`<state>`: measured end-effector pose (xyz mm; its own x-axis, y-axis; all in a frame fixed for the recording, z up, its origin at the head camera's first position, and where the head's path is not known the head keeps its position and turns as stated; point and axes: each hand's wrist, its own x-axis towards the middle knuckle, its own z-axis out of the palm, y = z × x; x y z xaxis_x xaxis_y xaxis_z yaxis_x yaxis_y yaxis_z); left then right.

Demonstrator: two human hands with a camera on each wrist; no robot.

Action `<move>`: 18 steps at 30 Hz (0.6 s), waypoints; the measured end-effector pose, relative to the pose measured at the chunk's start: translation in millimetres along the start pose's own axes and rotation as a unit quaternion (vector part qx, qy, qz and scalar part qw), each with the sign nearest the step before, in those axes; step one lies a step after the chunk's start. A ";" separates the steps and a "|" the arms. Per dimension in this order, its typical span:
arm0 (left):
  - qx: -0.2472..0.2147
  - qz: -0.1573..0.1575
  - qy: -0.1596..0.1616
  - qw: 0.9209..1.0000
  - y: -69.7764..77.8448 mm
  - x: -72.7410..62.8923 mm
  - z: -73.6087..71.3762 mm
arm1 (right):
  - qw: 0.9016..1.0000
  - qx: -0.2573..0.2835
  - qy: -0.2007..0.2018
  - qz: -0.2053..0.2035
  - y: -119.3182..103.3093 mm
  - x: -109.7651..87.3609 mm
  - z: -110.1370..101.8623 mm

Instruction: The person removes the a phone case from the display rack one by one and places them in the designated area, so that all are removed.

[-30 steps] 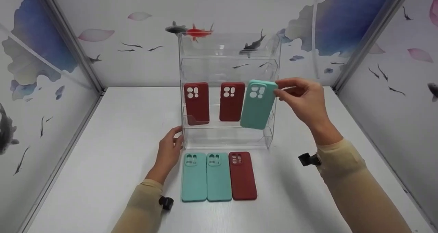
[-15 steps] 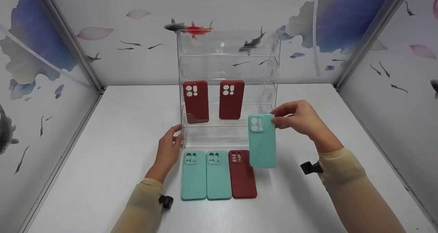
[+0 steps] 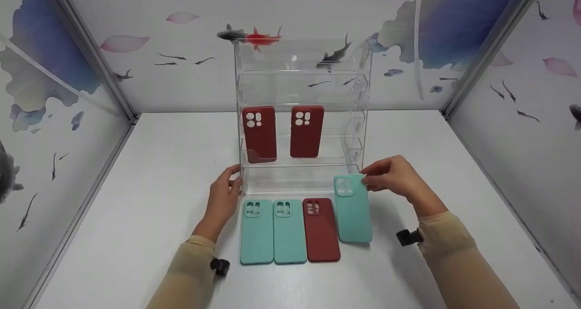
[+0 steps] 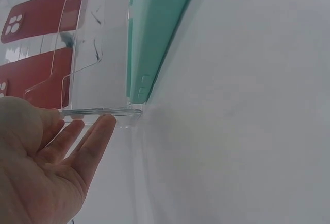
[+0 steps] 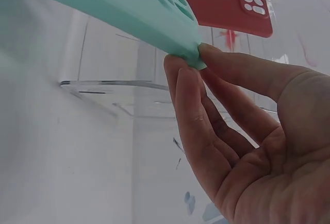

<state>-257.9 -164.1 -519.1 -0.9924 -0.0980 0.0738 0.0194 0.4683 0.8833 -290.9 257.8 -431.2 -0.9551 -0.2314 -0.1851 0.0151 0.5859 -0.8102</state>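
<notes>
Step in hand looks like setting the held teal phone case (image 3: 354,211) on the bench (image 3: 172,164), right end of the row. To do it well: keep the pinch light, settle the lower edge first, square the long side to the lying red phone case (image 3: 321,232), then ease the camera end down clear of the display rack (image 3: 290,179). Held case is tilted, camera end raised, near the rack's front right corner; whether its lower edge touches the bench, cannot tell. Right hand (image 3: 395,177): thumb and fingertips nearly together, pinching only the case's upper right corner, so most of it lies left of and below the fingers (image 5: 193,116). Left hand (image 3: 222,193): fingers fairly straight, touching the rack's lower left side, no case in them. Two red cases (image 3: 260,136) (image 3: 307,132) stand on the rack.
</notes>
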 end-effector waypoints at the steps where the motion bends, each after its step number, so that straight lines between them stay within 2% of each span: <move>1: 0.001 0.001 -0.001 1.000 0.0 0.2 -0.2 | 1.000 0.000 0.000 0.005 3.3 0.4 0.7; 7: 0.000 0.006 -0.004 1.000 -0.4 1.3 -1.1 | 0.999 0.008 0.009 0.033 21.5 4.8 8.5; 18: -0.001 -0.002 -0.006 1.000 0.0 -1.3 -1.4 | 0.997 0.022 0.027 0.069 48.3 10.2 30.8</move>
<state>-256.4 -165.3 -518.6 -0.9938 -0.0899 0.0649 0.0156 0.4656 0.8848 -290.8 259.8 -489.3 -0.9577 -0.1080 -0.2669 0.1591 0.5741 -0.8032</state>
